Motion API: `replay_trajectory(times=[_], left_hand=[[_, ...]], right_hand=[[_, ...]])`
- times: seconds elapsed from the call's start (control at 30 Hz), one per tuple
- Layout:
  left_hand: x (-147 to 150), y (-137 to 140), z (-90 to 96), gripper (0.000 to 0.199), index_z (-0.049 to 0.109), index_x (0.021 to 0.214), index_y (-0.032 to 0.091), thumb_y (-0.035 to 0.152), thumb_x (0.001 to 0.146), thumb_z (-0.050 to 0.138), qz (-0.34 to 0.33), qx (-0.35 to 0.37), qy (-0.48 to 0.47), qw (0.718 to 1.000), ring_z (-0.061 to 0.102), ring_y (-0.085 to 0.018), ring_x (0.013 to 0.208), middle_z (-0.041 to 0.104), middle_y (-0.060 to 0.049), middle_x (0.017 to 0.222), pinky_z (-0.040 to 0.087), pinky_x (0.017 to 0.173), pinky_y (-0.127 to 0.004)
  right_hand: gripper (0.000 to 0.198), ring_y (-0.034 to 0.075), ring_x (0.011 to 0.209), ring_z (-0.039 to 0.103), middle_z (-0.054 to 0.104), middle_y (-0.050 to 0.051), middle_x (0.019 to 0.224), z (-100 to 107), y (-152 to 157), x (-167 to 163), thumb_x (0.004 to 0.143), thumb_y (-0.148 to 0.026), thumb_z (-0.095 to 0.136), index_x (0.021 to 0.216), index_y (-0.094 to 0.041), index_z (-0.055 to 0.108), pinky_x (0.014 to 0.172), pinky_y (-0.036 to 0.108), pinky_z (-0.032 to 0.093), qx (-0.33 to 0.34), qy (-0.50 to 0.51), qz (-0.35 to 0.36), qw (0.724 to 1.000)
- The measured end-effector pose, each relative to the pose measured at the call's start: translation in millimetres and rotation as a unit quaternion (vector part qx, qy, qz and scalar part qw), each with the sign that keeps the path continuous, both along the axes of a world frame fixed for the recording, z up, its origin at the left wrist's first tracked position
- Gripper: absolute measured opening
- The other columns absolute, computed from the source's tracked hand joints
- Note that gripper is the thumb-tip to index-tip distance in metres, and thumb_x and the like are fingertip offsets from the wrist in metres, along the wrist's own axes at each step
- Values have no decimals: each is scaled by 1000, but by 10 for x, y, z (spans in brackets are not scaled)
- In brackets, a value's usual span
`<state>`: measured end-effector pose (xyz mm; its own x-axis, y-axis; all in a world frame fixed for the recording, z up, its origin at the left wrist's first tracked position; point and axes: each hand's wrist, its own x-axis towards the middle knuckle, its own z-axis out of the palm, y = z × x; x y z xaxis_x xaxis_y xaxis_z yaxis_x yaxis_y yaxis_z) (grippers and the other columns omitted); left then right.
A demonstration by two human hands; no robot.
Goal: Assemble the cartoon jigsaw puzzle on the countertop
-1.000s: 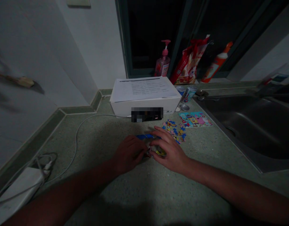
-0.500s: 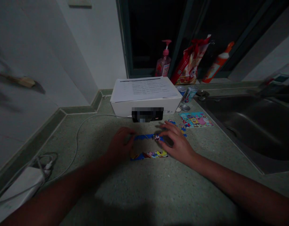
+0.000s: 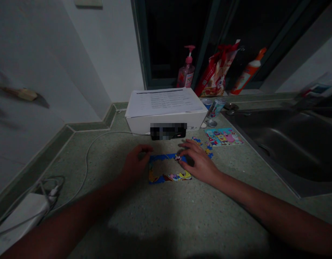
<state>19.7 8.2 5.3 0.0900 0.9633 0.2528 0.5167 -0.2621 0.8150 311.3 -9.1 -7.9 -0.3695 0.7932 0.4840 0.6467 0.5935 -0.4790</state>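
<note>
- My left hand [image 3: 136,162] has drawn off to the left over the last second. Its thumb and fingers are loosely curved with a gap between them and nothing I can see inside; it is too dim to tell whether they touch the corner beside them.
- My right hand [image 3: 197,161] has shifted up and away from the middle, and its thumb and forefinger seem to pinch a small piece [image 3: 178,158], narrow at the tips.
- That piece has come from the lower middle up to the top edge, toward the right; I can't tell whether it rests on that edge or is held just above it.
- With my hands parted, far more of the puzzle border [image 3: 168,177] shows. It lies flat on the counter [image 3: 166,212] between my hands, its right side partly hidden by my fingers.
- What this means, as I judge it: the outer ring is largely joined, the middle is not yet filled, and the pinched piece can be compared against the top edge.
- My right hand now covers part of the loose pieces [image 3: 209,149]; the picture card [image 3: 224,137] lies beyond them, toward the sink [image 3: 283,180], where it was.
</note>
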Motion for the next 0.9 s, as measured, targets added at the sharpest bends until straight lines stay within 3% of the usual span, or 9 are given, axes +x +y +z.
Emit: replay_trajectory(times=[0.5, 0.9], left_hand=[[1, 6, -13, 16, 73, 98, 23, 27, 90, 60, -8, 10, -6, 1000, 77, -25, 100, 82, -4, 101, 63, 95, -45], [-7, 17, -40, 13, 72, 97, 29, 28, 90, 61, -11, 15, -4, 1000, 77, -27, 99, 81, -2, 100, 63, 93, -51]], right_hand=[[14, 37, 147, 50, 70, 13, 136, -40, 7, -49, 89, -24, 71, 103, -25, 72, 117, 69, 45, -19, -20, -4, 1000], [17, 37, 148, 49, 68, 14, 138, -22, 5, -44, 90, -24, 70, 107, -24, 72, 119, 66, 44, -12, -39, 1, 999]])
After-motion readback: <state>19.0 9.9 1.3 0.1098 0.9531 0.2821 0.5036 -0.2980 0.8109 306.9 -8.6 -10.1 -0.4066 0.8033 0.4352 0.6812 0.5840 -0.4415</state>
